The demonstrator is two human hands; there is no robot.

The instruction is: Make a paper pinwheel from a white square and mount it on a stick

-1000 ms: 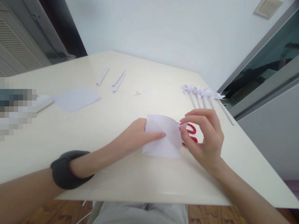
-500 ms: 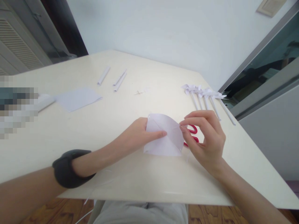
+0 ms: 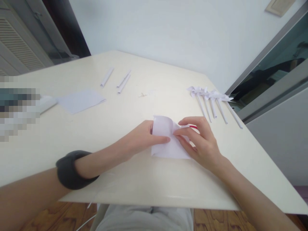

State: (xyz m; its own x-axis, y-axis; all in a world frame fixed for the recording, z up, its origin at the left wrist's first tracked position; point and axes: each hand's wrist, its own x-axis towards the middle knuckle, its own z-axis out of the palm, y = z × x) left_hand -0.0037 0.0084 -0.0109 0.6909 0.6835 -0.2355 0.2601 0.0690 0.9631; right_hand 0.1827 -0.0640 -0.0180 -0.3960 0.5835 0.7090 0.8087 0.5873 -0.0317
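Observation:
A small white square of paper is held just above the table between my two hands. My left hand grips its left side, thumb on top and the other fingers hidden beneath. With thumb and fingertips, my right hand pinches part of the sheet, a corner by the look of it, bent in near the paper's middle. Behind the right fingers shows a bit of a red handle; the rest of that tool is covered.
Several white paper pinwheels on rolled sticks lie at the right. Rolled paper tubes lie at the back left, near flat paper sheets. Small scraps sit mid-table. The table's front edge is close to my lap.
My right hand has moved left, carrying the pinched part of the paper from the right edge in towards the centre. The sheet now curls. The left hand keeps its hold.

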